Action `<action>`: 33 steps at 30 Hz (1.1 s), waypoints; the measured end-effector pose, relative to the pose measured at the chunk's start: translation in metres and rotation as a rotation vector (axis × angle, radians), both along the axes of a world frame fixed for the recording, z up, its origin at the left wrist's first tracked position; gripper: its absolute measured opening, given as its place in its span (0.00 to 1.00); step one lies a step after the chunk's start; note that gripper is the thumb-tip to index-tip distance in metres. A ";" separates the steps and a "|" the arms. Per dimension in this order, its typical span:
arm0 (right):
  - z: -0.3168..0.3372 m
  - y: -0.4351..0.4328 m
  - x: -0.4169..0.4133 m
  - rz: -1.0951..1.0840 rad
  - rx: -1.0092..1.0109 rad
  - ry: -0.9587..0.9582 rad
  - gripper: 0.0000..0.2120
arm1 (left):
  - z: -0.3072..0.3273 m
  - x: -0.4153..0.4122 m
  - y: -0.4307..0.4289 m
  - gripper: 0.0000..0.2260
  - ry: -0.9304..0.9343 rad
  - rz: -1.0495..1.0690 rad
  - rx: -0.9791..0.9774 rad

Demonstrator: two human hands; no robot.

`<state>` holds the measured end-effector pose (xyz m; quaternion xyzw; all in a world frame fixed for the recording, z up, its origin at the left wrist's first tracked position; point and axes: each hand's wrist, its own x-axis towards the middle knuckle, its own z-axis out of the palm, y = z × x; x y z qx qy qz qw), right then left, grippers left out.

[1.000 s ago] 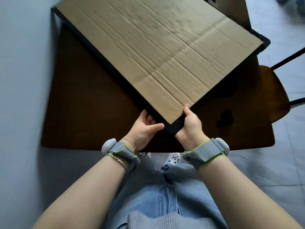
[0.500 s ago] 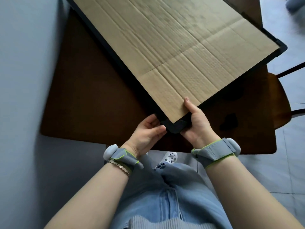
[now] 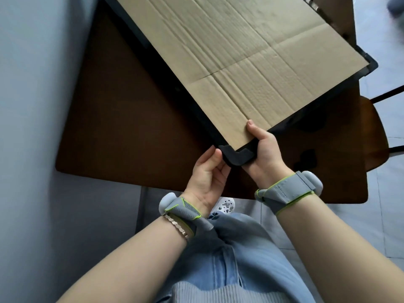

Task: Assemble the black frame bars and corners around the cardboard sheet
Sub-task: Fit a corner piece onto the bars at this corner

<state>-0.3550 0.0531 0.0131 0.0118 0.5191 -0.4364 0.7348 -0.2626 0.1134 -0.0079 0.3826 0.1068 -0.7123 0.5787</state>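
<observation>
Left frame bar (image 3: 169,78): runs along the cardboard sheet (image 3: 240,62) edge, down to the near corner.

Left grip (image 3: 207,171): a second ago the thumb lay up on the sheet's edge. It has dropped off, and thumb and curled fingers now pinch the left arm of the black corner piece (image 3: 235,158).

Corner piece: it was covered by both hands a second ago and now shows plainly, capping the sheet's near tip above the brown counter (image 3: 131,127). My read is that it's being pushed home onto the bar ends. I can't tell if it's fully seated.

Right grip (image 3: 264,152): the thumb has slid further up the cardboard. It pinches the sheet with fingers hidden beneath, palm against the corner's right arm.

Right frame bar (image 3: 319,104) and far corner (image 3: 371,66): in place.

Writing: none readable on the cardboard, frame or wristbands.
</observation>
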 end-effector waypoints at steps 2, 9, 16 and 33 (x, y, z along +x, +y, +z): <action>-0.002 -0.004 0.004 -0.018 0.020 0.014 0.05 | 0.004 -0.002 0.000 0.04 -0.052 0.024 0.091; -0.016 0.008 0.020 -0.029 0.131 0.062 0.04 | 0.018 -0.003 0.009 0.15 -0.571 -0.349 0.276; -0.021 0.009 0.022 0.041 0.152 0.077 0.09 | 0.024 -0.022 -0.001 0.22 -1.158 -0.581 0.362; -0.032 0.011 0.020 0.137 0.239 0.145 0.18 | 0.010 -0.003 0.007 0.31 -1.450 -0.652 0.166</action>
